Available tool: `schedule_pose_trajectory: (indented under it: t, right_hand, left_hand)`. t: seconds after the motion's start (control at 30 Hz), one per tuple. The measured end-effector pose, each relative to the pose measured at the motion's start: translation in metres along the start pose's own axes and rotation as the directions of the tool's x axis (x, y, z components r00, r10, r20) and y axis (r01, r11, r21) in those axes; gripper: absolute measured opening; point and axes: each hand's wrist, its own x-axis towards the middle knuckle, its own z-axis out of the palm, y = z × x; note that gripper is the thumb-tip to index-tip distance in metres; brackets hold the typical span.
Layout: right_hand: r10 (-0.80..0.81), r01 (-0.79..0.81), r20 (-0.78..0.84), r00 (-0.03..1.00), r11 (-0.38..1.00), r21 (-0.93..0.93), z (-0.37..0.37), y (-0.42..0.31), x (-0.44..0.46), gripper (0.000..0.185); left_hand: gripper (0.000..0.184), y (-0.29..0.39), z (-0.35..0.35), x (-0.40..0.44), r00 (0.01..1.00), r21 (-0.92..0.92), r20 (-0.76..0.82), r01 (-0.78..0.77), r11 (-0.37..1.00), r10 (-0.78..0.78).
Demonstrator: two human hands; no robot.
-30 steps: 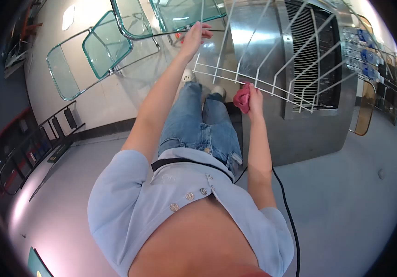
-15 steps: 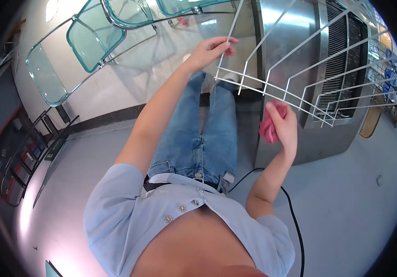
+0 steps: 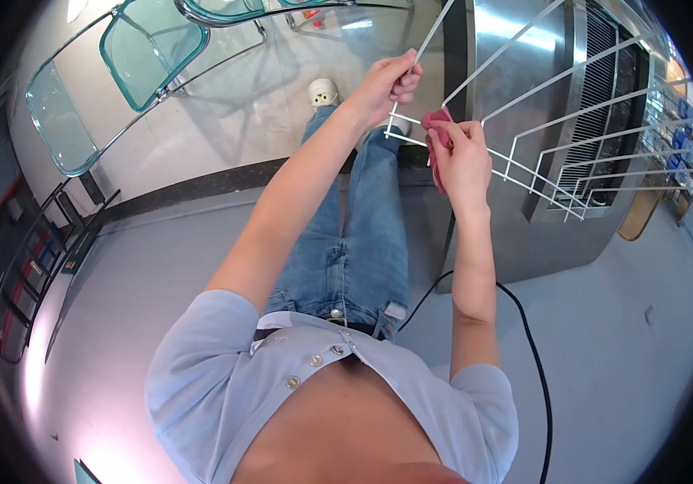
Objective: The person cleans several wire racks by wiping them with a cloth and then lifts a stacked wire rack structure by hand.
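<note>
A white wire rack stretches from the centre to the upper right, its long rods slanting away from me. My left hand is closed round the rod at its near left corner. In my right hand is a crumpled pink cloth, pinched between thumb and fingers. The cloth touches the rack's edge wires just right of my left hand, and part of it hangs below them. My right palm is hidden from view.
Behind the rack stands a stainless steel unit with a black vent grille. Glass-and-chrome chairs are at the upper left. A black cable runs along the grey floor. A dark metal frame stands at far left.
My right hand has moved left and up with the pink cloth, bringing it onto the rack's wires. My left hand has shifted slightly right and up and closed round the rod.
</note>
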Motion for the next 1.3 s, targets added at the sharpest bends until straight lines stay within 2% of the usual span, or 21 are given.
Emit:
schedule_pose_trajectory:
  t: [0.03, 0.13, 0.23, 0.33, 0.37, 0.47, 0.5, 0.57, 0.7, 0.77, 0.87, 0.9, 0.93, 0.97, 1.07, 1.1, 1.17, 1.23, 1.3]
  right_hand:
    - [0.003, -0.002, -0.028, 1.000, 1.000, 0.018, 0.004, 0.003, -0.002, 0.013]
    - [-0.185, 0.191, -0.101, 0.978, 0.980, 0.055, 0.028, 0.004, 0.008, 0.012]
    - [-0.251, 0.252, -0.009, 0.968, 0.968, 0.024, 0.033, -0.010, 0.017, 0.011]
    - [-0.207, 0.200, 0.072, 0.976, 0.975, 0.092, 0.011, 0.010, 0.020, 0.009]
    - [-0.104, 0.108, 0.159, 0.982, 0.994, -0.015, -0.002, 0.015, 0.017, 0.010]
    - [-0.044, 0.048, 0.210, 0.977, 0.999, -0.011, -0.008, 0.024, 0.014, 0.010]
    - [-0.170, 0.160, 0.167, 0.971, 0.985, 0.072, -0.001, 0.021, 0.017, 0.010]
    - [-0.358, 0.343, 0.046, 0.933, 0.919, 0.194, 0.022, 0.003, 0.021, 0.011]
    - [-0.276, 0.266, 0.054, 0.960, 0.953, 0.144, 0.011, 0.003, 0.026, 0.010]
    - [-0.152, 0.151, 0.111, 0.982, 0.988, 0.023, -0.002, 0.024, 0.015, 0.010]
    - [-0.097, 0.096, 0.150, 0.984, 0.995, 0.016, -0.010, 0.036, 0.009, 0.010]
    - [-0.197, 0.184, 0.090, 0.976, 0.973, 0.138, -0.004, 0.032, 0.010, 0.010]
    - [-0.286, 0.274, 0.015, 0.958, 0.929, 0.251, 0.003, 0.027, 0.014, 0.010]
    - [-0.347, 0.333, 0.005, 0.938, 0.904, 0.268, 0.019, 0.017, 0.017, 0.010]
    - [-0.209, 0.201, 0.210, 0.955, 0.978, 0.060, 0.007, -0.004, 0.022, 0.011]
    - [-0.194, 0.187, 0.210, 0.958, 0.981, 0.055, -0.002, 0.004, 0.025, 0.011]
    - [-0.029, 0.075, 0.309, 0.951, 0.987, -0.140, -0.026, 0.036, 0.027, 0.014]
    - [0.141, -0.013, 0.330, 0.933, 0.932, -0.361, -0.060, 0.072, 0.026, 0.015]
    - [0.212, -0.074, 0.328, 0.920, 0.919, -0.387, -0.089, 0.096, 0.022, 0.015]
  left_hand:
    - [0.032, -0.003, 0.000, -0.001, 1.000, -0.008, -0.006, -0.006, 1.000, 0.006]
    - [0.032, -0.017, 0.003, 0.006, 0.998, -0.002, -0.047, -0.036, 0.999, 0.036]
    - [0.031, -0.016, 0.001, 0.006, 0.996, 0.011, -0.065, -0.060, 0.998, 0.061]
    - [0.032, -0.018, -0.001, 0.005, 0.999, 0.009, -0.018, -0.044, 0.999, 0.044]
    - [0.032, -0.020, 0.000, 0.006, 1.000, -0.003, 0.011, -0.022, 1.000, 0.022]
    - [0.032, -0.028, 0.003, 0.002, 1.000, -0.076, 0.028, -0.004, 0.997, 0.006]
    - [0.032, -0.030, 0.006, 0.003, 1.000, -0.079, 0.028, -0.005, 0.997, 0.007]
    - [0.031, -0.031, 0.012, 0.004, 0.995, 0.004, -0.080, -0.055, 0.999, 0.055]
    - [0.031, -0.017, 0.007, 0.008, 0.996, -0.008, -0.090, -0.020, 1.000, 0.019]
    - [0.032, -0.021, -0.003, 0.011, 0.997, -0.056, 0.070, 0.022, 0.998, -0.018]
    - [0.032, -0.034, 0.003, 0.005, 0.999, -0.059, 0.041, 0.023, 0.998, -0.020]
    - [0.032, -0.036, 0.008, 0.003, 0.999, -0.057, 0.046, 0.026, 0.998, -0.023]
    - [0.033, -0.035, 0.011, 0.002, 1.000, -0.014, -0.021, 0.006, 1.000, -0.006]
    - [0.033, -0.035, 0.014, 0.001, 0.996, 0.029, -0.089, -0.009, 1.000, 0.012]
    - [0.033, -0.030, 0.009, 0.006, 0.996, 0.010, -0.084, -0.039, 0.999, 0.040]
    - [0.033, -0.029, 0.007, 0.005, 0.997, -0.030, -0.064, -0.043, 0.999, 0.041]
    - [0.033, -0.028, 0.006, 0.003, 0.998, -0.054, -0.053, -0.033, 0.998, 0.030]
    - [0.034, -0.026, 0.005, 0.006, 0.997, -0.036, -0.058, -0.050, 0.998, 0.048]
    - [0.035, -0.028, 0.007, 0.004, 0.995, -0.027, -0.075, -0.073, 0.997, 0.071]
